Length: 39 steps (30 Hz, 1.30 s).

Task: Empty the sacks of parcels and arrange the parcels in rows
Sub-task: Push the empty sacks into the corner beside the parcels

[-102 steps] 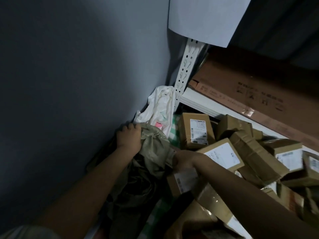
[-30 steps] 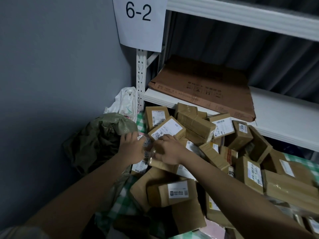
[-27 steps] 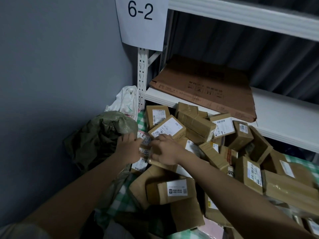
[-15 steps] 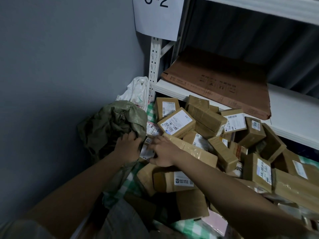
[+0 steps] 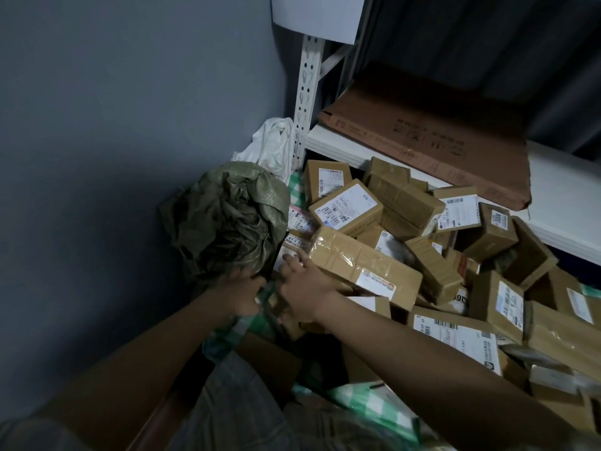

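A crumpled olive-green woven sack (image 5: 227, 219) lies bunched against the grey wall (image 5: 113, 141) at the left edge of a heap of brown cardboard parcels (image 5: 422, 249), which sprawl unsorted over a green-and-white checked cloth (image 5: 364, 398). The left hand (image 5: 242, 296) sits at the sack's lower edge with its fingers curled into the fabric, gripping it. The right hand (image 5: 304, 292) is just beside it, fingers spread and fairly straight, resting against the near end of a long tape-wrapped brown parcel (image 5: 364, 265) that lies tilted on top of the heap; whether the thumb hooks under that parcel cannot be told. Behind this parcel sits a flat box with a large white barcode label (image 5: 346, 206), and more labelled boxes lean at all angles to the right. Above the heap runs a white metal shelf (image 5: 559, 203) carrying a large flattened brown carton (image 5: 432, 135). A perforated white upright (image 5: 305, 92) stands at the shelf's corner, with a white paper sheet (image 5: 318, 17) fixed at its top and a crumpled white plastic bag (image 5: 273, 144) tucked at its foot.
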Each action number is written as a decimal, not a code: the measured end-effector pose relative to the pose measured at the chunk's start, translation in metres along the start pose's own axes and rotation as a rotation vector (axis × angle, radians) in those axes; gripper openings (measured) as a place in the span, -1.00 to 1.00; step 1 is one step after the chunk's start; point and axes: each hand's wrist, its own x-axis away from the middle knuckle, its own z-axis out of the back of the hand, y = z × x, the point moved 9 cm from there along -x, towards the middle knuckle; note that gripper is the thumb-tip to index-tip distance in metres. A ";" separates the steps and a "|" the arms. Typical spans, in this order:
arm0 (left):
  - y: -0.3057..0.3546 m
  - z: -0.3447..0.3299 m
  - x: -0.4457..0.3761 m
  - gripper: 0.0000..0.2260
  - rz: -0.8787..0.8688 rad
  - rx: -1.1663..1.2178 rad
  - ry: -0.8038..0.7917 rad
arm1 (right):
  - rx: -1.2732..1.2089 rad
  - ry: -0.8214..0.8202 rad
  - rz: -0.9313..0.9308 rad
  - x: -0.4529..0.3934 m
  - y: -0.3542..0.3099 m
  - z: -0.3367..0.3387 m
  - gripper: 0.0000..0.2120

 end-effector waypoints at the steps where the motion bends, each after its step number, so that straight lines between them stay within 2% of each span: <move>1: -0.003 -0.011 0.002 -0.54 0.005 0.034 -0.067 | 0.039 -0.014 0.006 -0.001 -0.008 -0.003 -0.27; 4: 0.001 -0.034 0.008 -0.40 -0.010 0.081 -0.155 | 0.097 -0.055 -0.010 -0.002 -0.023 -0.014 -0.10; 6: 0.004 -0.041 0.010 -0.45 -0.029 0.049 -0.122 | 0.138 -0.044 -0.036 -0.004 -0.029 -0.018 0.03; 10: -0.002 -0.059 0.005 -0.47 -0.006 0.044 -0.073 | 0.185 0.003 -0.078 -0.006 -0.038 -0.027 0.09; 12: -0.003 -0.063 0.001 -0.58 -0.008 0.050 -0.029 | 0.211 0.054 -0.096 -0.003 -0.038 -0.026 -0.01; 14: -0.005 -0.064 -0.001 -0.67 -0.002 0.027 0.019 | 0.225 0.115 -0.090 0.002 -0.040 -0.025 -0.26; 17: -0.011 -0.070 -0.004 -0.61 0.044 -0.004 0.052 | 0.303 0.156 -0.043 0.009 -0.048 -0.028 -0.47; 23: -0.017 -0.073 -0.004 -0.43 0.125 0.044 0.134 | 0.397 0.171 0.040 0.006 -0.062 -0.031 -0.51; 26: -0.018 -0.074 0.001 -0.52 0.217 0.037 0.120 | 0.457 0.167 0.082 0.005 -0.063 -0.030 -0.54; 31: -0.014 -0.073 -0.002 -0.70 0.240 0.036 0.110 | 0.295 0.177 0.263 0.014 -0.090 -0.046 -0.74; 32: -0.013 -0.072 -0.003 -0.70 0.236 0.037 0.095 | 0.241 0.148 0.287 0.015 -0.093 -0.056 -0.68; 33: -0.012 -0.071 -0.006 -0.69 0.223 0.036 0.089 | 0.164 0.105 0.268 0.016 -0.091 -0.066 -0.54; 35: -0.008 -0.068 -0.007 -0.65 0.208 0.046 0.064 | 0.054 0.042 0.160 0.016 -0.081 -0.073 -0.25; 36: -0.008 -0.068 -0.007 -0.63 0.208 0.065 0.046 | 0.036 0.043 0.114 0.015 -0.076 -0.071 -0.19; 39: -0.007 -0.075 -0.010 -0.63 0.177 0.199 -0.015 | 0.051 0.032 0.055 0.013 -0.073 -0.068 -0.26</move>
